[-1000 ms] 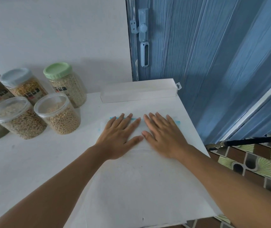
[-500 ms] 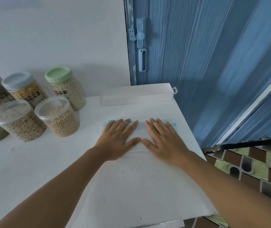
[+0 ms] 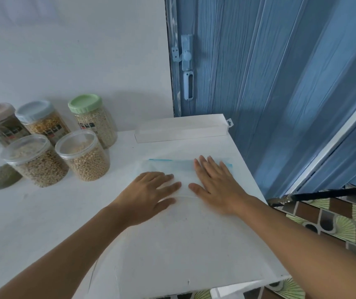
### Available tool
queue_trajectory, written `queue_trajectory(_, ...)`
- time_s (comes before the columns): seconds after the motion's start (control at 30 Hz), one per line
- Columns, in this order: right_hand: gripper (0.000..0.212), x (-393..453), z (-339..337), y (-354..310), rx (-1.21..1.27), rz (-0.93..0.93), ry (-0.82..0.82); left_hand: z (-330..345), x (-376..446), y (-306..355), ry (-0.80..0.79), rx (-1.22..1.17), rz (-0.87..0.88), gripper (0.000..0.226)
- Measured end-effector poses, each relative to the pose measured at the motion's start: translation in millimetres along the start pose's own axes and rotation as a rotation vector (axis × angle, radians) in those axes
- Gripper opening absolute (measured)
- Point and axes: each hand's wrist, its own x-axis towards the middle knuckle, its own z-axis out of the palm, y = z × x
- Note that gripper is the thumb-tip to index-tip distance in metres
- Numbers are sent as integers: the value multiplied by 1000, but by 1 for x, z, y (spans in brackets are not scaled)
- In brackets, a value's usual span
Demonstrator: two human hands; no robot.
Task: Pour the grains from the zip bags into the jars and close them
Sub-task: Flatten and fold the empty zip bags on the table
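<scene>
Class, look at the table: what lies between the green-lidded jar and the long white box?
Nothing: in the head view only bare white table separates the green-lidded jar from the long white box.

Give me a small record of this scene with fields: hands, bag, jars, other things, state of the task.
left hand: flat, fingers straight, pressing on the zip bag
right hand: flat, fingers straight, pressing on the zip bag
zip bag: empty, lying flat on the table, blue zip strip at its far edge
jars: five in a group at the left; green-lid jar at the back
white box: long, beyond the bag
state: the five jars hold grains and have lids on
</scene>
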Motion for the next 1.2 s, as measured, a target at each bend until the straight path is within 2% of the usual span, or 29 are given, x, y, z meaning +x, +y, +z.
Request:
queue_trajectory(0.1, 82, -9, -3, 1, 47, -137, 224, -11, 7, 11, -85, -95, -70, 57)
queue_trajectory(0.13, 77, -12, -5, 2, 43, -201, 293, -17, 11, 14, -96, -135, -113, 62)
queue_trajectory(0.2, 54, -12, -7, 8, -12, -328, 350, -29, 16, 17, -136, -215, -215, 53)
queue_trajectory(0.23, 43, -9, -9, 11, -21, -351, 327, -34, 18, 16, -147, -254, -243, 46)
queue_trajectory(0.3, 33, -6, -20, 8, 49, -287, 214, -42, 22, 12, -184, -326, -284, 38)
queue_trajectory(0.43, 29, 0, -39, -2, 152, -141, 47, -49, 23, 5, -230, -313, -326, 45)
queue_trajectory(0.57, 27, 3, -49, -3, 180, -88, -65, -48, 30, 2, -243, -369, -306, 25)
queue_trajectory(0.67, 33, 5, -68, 1, 217, -87, -166, -54, 47, -10, -323, -387, -330, 19)
queue_trajectory(0.8, 16, 14, -84, 12, 257, -45, -162, -59, 61, -26, -431, -553, -403, 19)
queue_trajectory(0.87, 14, 23, -85, 14, 282, -20, -179, -60, 65, -31, -445, -623, -435, 22)
queue_trajectory(0.93, 18, 31, -86, 14, 311, 9, -211, -60, 68, -36, -416, -623, -457, 27)
queue_trajectory(1.1, 19, 47, -87, 21, 418, 103, -264, -53, 61, -35, -157, -442, -411, 29)
queue_trajectory(1.2, 28, 56, -86, 26, 430, 156, -282, -45, 59, -36, -181, -392, -375, 28)
